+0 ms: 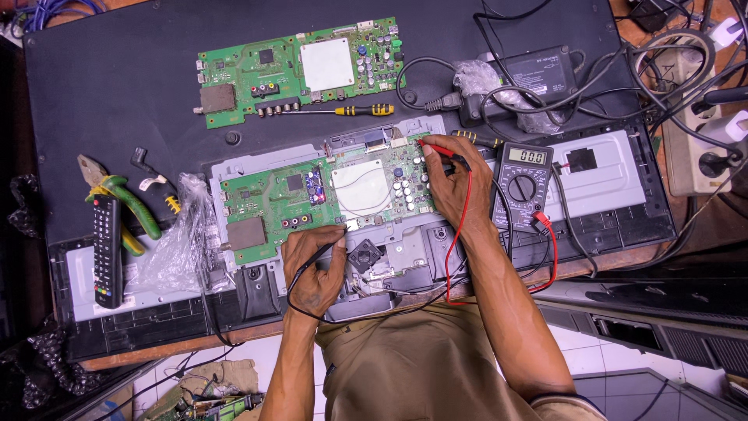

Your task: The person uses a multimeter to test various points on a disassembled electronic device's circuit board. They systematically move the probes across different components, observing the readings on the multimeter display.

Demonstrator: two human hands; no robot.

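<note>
Left hand [315, 269] has its fingers pinched around a black probe [331, 243], tip pressed down at the bottom edge of the green circuit board [327, 195], right by the board's lower middle. Right hand [458, 183] is pinching a red probe [433, 146], fingers curled tight on it, tip touching the board's upper right corner, next to a cluster of little cans.

The board sits on a grey metal frame [405, 249]. Red lead [460, 226] loops down from the right hand and back up to the multimeter [523, 185], which sits just right of the board, touching distance from the right hand. Black lead curls under the left wrist.

Further out from the board: a second green board [300, 70] lies above it with a yellow-and-black screwdriver [343, 110] along its lower edge. Left of the board there's a crumpled plastic bag [175, 242], then green-handled pliers [117, 199] and a black remote [107, 249]. Up and right of the board sits a black power adapter [538, 74] in a tangle of cables.
</note>
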